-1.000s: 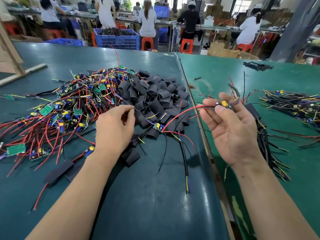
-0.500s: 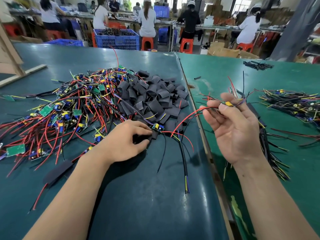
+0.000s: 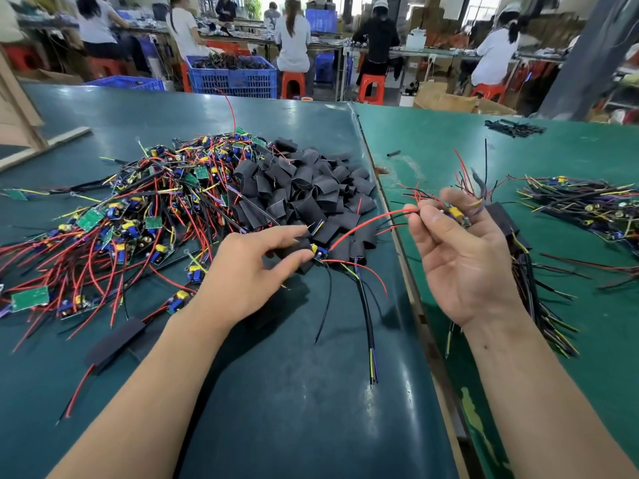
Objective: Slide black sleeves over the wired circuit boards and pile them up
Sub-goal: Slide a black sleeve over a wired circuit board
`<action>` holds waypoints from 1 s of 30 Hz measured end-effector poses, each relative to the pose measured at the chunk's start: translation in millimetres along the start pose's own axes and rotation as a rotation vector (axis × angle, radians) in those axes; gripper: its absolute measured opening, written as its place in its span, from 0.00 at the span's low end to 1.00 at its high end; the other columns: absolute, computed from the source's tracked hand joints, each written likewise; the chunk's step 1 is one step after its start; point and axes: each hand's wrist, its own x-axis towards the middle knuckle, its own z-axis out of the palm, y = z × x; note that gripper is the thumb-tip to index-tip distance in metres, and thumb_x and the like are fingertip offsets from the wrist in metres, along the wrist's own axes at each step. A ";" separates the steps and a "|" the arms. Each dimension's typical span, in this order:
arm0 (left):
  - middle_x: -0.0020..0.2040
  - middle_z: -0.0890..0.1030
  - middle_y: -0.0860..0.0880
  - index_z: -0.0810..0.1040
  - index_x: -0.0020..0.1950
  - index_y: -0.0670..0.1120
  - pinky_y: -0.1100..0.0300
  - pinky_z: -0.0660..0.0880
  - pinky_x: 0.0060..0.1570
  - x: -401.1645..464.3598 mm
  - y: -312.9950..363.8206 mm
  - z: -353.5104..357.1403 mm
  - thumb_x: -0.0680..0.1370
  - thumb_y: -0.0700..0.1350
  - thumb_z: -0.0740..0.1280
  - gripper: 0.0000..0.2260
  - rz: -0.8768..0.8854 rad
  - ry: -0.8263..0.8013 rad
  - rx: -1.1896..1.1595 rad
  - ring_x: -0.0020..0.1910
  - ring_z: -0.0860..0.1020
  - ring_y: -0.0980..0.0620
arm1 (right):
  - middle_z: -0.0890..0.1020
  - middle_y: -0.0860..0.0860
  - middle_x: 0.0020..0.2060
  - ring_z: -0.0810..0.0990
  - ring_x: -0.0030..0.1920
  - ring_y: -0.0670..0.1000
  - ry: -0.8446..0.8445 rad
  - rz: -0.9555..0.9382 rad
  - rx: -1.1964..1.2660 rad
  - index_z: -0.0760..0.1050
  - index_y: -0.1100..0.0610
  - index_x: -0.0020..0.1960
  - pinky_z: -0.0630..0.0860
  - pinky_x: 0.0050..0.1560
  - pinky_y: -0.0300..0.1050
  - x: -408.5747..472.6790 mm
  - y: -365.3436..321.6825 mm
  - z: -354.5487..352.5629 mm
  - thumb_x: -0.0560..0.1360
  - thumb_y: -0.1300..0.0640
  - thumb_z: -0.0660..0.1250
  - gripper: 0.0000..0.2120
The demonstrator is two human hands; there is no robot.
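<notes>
Head view: your right hand [image 3: 463,261] pinched a wired board [image 3: 455,214] in its fingers, raised over the desk [image 3: 276,392]; your left hand [image 3: 249,271], nearer the sleeve heap [image 3: 304,195], reached with loosely curled fingers touching a sleeve [image 3: 301,248] just ahead of them; whether gripped, I couldn't tell.

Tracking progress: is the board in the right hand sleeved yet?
Bare: the circuit board pinched by the right hand shows its yellow component.

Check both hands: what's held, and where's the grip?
Right hand pinches a wired circuit board at the board end, wires trailing. Left hand pinches a black sleeve at the pile's near edge.
</notes>
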 end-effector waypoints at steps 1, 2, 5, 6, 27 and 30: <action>0.49 0.85 0.56 0.82 0.61 0.51 0.56 0.77 0.54 -1.0 3.9 1.5 0.73 0.50 0.74 0.17 -0.022 -0.021 -0.074 0.47 0.84 0.54 | 0.83 0.54 0.36 0.85 0.40 0.53 0.016 0.013 0.032 0.77 0.58 0.46 0.80 0.43 0.38 0.2 -0.7 0.1 0.67 0.70 0.67 0.12; 0.49 0.85 0.57 0.81 0.61 0.52 0.56 0.77 0.55 -1.3 7.1 3.4 0.72 0.49 0.75 0.18 -0.039 -0.045 -0.132 0.46 0.83 0.54 | 0.83 0.55 0.37 0.85 0.40 0.52 0.037 0.025 0.064 0.78 0.58 0.45 0.80 0.43 0.38 0.5 -1.4 0.2 0.66 0.70 0.67 0.11; 0.49 0.84 0.57 0.79 0.62 0.51 0.61 0.76 0.58 -1.1 12.3 8.4 0.72 0.44 0.76 0.19 -0.055 -0.089 -0.229 0.46 0.82 0.57 | 0.84 0.55 0.36 0.85 0.38 0.50 0.082 0.056 0.133 0.80 0.59 0.42 0.80 0.41 0.37 1.5 -1.5 -0.2 0.66 0.70 0.67 0.09; 0.50 0.83 0.56 0.79 0.63 0.50 0.62 0.75 0.59 -1.1 12.4 9.8 0.72 0.42 0.76 0.20 -0.051 -0.110 -0.234 0.47 0.82 0.59 | 0.84 0.55 0.35 0.85 0.38 0.50 0.083 0.064 0.136 0.79 0.59 0.42 0.80 0.40 0.37 1.6 -0.5 -0.3 0.66 0.71 0.67 0.09; 0.48 0.81 0.52 0.81 0.58 0.48 0.54 0.78 0.53 -2.9 8.5 18.6 0.71 0.36 0.76 0.17 0.094 -0.081 -0.285 0.46 0.82 0.50 | 0.83 0.52 0.36 0.85 0.41 0.50 0.008 -0.004 -0.008 0.75 0.60 0.48 0.80 0.45 0.38 -0.5 6.5 0.8 0.67 0.70 0.67 0.12; 0.47 0.82 0.51 0.80 0.58 0.50 0.59 0.78 0.53 -2.5 9.5 18.4 0.71 0.36 0.76 0.18 0.104 -0.057 -0.310 0.46 0.82 0.51 | 0.83 0.52 0.35 0.85 0.40 0.51 0.041 -0.022 -0.055 0.75 0.61 0.47 0.80 0.45 0.39 0.6 8.1 -1.2 0.68 0.72 0.66 0.11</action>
